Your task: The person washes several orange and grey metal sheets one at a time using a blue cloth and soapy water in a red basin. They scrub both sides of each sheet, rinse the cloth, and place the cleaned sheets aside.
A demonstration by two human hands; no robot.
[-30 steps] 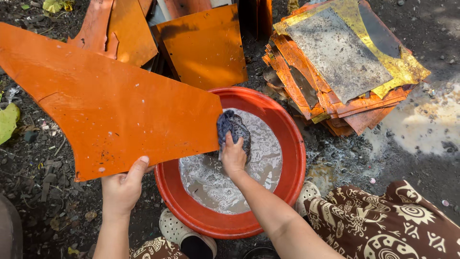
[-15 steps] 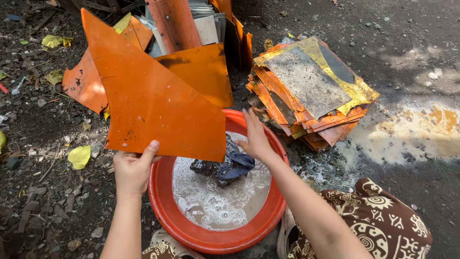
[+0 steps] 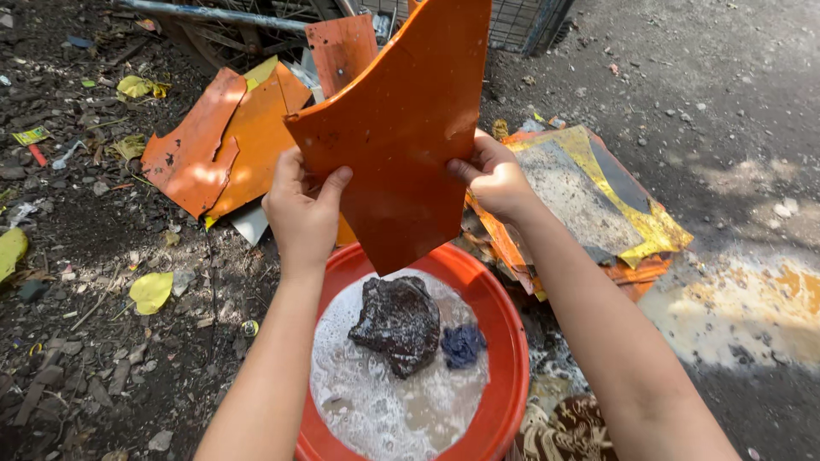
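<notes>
Fingers (image 3: 335, 181) of left hand (image 3: 301, 212) & right hand (image 3: 494, 177) closed on orange sheet piece (image 3: 401, 128), held upright at frame ctr, above red basin (image 3: 504, 341) w/ foamy water (image 3: 376, 401), dark rag (image 3: 397, 320).

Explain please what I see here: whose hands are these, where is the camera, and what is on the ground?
The camera sits on a person's head and looks down, so the two bare arms are that person's own. The left hand and right hand grip the two side edges of an orange sheet, held upright above a red basin. The basin holds foamy water, a dark lump and a small blue cloth. On the dirt ground, more orange sheets lie on the left, and a stack of dirty sheets lies on the right. Yellow leaves lie around.
</notes>
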